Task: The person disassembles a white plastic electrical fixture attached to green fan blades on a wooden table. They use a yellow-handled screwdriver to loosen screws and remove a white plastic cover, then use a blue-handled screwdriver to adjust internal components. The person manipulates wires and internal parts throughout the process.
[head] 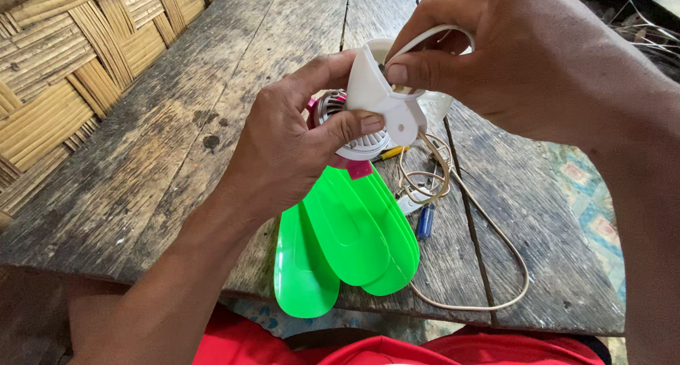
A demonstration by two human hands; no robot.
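Weathered grey plank table (212,124); woven bamboo wall (64,60) far left. Left hand (297,145) grips fan motor (354,124), green blades (347,237) hanging; right hand (510,60) pinches white housing (382,88). Beige cord (496,244) trails right.

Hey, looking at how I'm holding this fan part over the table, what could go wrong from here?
The white housing is pinched only by fingertips of your left hand and right hand, so it might slip. The beige cord loops toward the table edge and could snag. The green blades overhang that edge and could get knocked off.
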